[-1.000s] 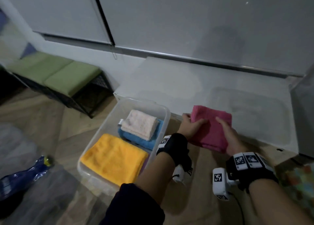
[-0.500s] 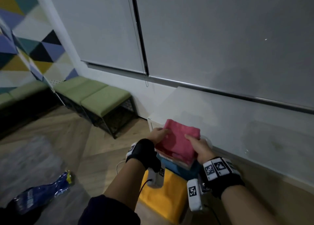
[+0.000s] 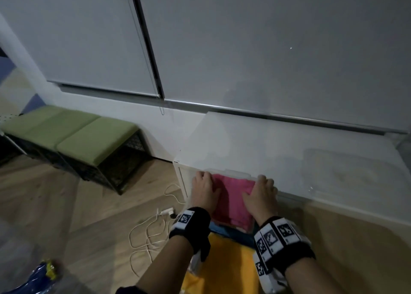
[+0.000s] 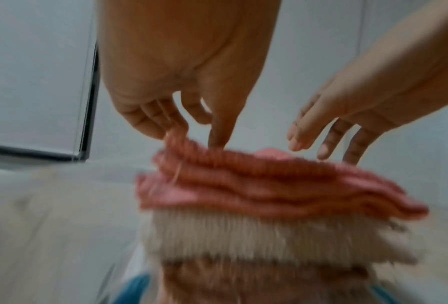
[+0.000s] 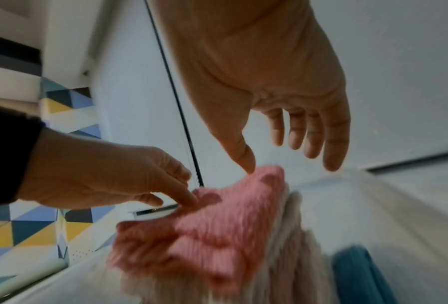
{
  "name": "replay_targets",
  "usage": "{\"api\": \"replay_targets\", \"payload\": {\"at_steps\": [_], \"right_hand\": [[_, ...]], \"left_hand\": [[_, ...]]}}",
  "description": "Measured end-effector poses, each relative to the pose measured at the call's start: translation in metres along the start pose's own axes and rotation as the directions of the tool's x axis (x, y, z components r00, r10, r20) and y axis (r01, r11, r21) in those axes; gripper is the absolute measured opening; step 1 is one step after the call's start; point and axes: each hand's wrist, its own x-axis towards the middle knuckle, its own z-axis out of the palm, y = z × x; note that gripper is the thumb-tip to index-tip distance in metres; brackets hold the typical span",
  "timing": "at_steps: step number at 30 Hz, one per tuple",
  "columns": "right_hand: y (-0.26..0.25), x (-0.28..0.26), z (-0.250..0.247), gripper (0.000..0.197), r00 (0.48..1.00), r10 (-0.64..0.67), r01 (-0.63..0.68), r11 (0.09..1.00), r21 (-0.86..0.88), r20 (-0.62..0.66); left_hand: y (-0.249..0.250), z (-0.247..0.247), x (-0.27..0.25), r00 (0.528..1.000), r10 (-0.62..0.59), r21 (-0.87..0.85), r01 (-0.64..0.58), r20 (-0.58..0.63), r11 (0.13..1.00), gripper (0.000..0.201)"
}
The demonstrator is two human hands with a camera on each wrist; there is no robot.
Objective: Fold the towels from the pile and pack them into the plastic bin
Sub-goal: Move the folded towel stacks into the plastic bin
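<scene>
**Pink towel on top of the stack in the bin**

We see the folded pink towel (image 3: 231, 196) lying at the far end of the plastic bin (image 3: 224, 172), on top of a cream towel (image 4: 256, 236), w/ a blue towel (image 3: 231, 232) under that. A yellow towel (image 3: 229, 260) fills the near end of the bin, just beside the stack. From the head view the bin's clear far rim shows right beyond the pink towel, against a white platform (image 3: 289, 151).

Left hand (image 3: 203, 190) sits on the towel's left edge. In the left wrist view its thumb tip presses down on the top fold, and the fingers (image 4: 145, 121) are loosely bent, tips at the far left corner of the cloth. Whether they pinch that corner or only touch it, we can't tell; pic is blurred there.

Right hand (image 3: 259, 196) is on the towel's right edge. In the right wrist view its thumb tip touches the pink corner, while the other fingers (image 5: 321, 139) hang straight & slightly spread, apart from the cloth, gripping nothing.

Both wrists wear black bands w/ printed marker squares. Left of the bin, on the wood floor, lies a white cable (image 3: 146, 233). A bench w/ green cushions (image 3: 73, 133) stands along the wall further left, and a blue plastic bag (image 3: 42, 276) lies at the bottom left corner.
</scene>
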Motion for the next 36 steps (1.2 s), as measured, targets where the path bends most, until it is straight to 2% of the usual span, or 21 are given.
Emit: {"api": "replay_targets", "payload": {"at_steps": [2, 4, 7, 9, 12, 15, 18, 24, 26, 29, 31, 33, 36], "right_hand": [[-0.01, -0.005, -0.013, 0.03, 0.997, -0.061, 0.059, 0.996, -0.065, -0.035], [-0.014, -0.006, -0.015, 0.025, 0.996, -0.079, 0.082, 0.995, -0.06, 0.042], [-0.01, -0.004, -0.003, 0.035, 0.982, -0.053, 0.064, 0.996, -0.054, 0.184], [-0.005, -0.001, 0.008, 0.041, 0.97, 0.001, 0.006, 1.0, -0.029, 0.244], [0.002, 0.005, 0.022, 0.048, 0.951, 0.053, -0.059, 0.998, 0.013, 0.304], [0.007, 0.013, 0.035, 0.041, 0.955, 0.088, -0.093, 0.996, 0.003, 0.284], [0.011, 0.02, 0.044, 0.039, 0.949, 0.086, -0.071, 0.996, -0.062, 0.304], [0.006, 0.017, 0.037, 0.04, 0.931, 0.153, -0.172, 0.985, 0.026, 0.332], [0.002, 0.014, 0.028, 0.043, 0.936, 0.187, -0.217, 0.974, 0.071, 0.299], [-0.004, 0.011, 0.019, 0.055, 0.976, 0.161, -0.172, 0.983, 0.067, 0.143], [-0.009, 0.01, 0.016, 0.065, 0.954, 0.225, -0.255, 0.956, 0.144, 0.2], [-0.01, 0.011, 0.017, 0.05, 0.926, 0.249, -0.325, 0.908, 0.264, 0.285], [-0.01, 0.007, 0.017, 0.029, 0.941, 0.198, -0.304, 0.851, 0.428, 0.275]], "left_hand": [[0.0, -0.006, 0.007, 0.999, 0.036, 0.072, -0.037, 0.019, 0.997, 0.031], [0.003, -0.009, 0.012, 0.989, 0.066, 0.042, -0.072, 0.131, 0.997, 0.034], [0.013, -0.003, 0.01, 0.924, 0.136, 0.05, -0.164, 0.359, 0.985, 0.039], [0.015, 0.008, 0.007, 0.891, 0.147, 0.092, -0.205, 0.429, 0.974, 0.037], [0.011, 0.026, 0.007, 0.891, 0.15, 0.165, -0.24, 0.428, 0.957, 0.042], [0.006, 0.042, 0.007, 0.892, 0.133, 0.198, -0.238, 0.433, 0.951, 0.053], [0.002, 0.05, 0.009, 0.896, 0.099, 0.174, -0.191, 0.432, 0.966, 0.059], [0.006, 0.04, 0.008, 0.893, 0.124, 0.137, -0.201, 0.433, 0.97, 0.063], [0.007, 0.03, 0.008, 0.888, 0.13, 0.055, -0.172, 0.442, 0.984, 0.061], [0.0, 0.01, 0.009, 0.907, 0.141, -0.18, -0.074, 0.397, 0.981, 0.045], [-0.004, -0.003, 0.005, 0.936, 0.108, -0.332, 0.01, 0.334, 0.943, 0.034], [-0.008, -0.01, 0.001, 0.961, 0.045, -0.451, 0.088, 0.275, 0.888, 0.03], [-0.012, -0.018, -0.01, 0.972, -0.05, -0.588, 0.179, 0.229, 0.789, 0.028]]}}
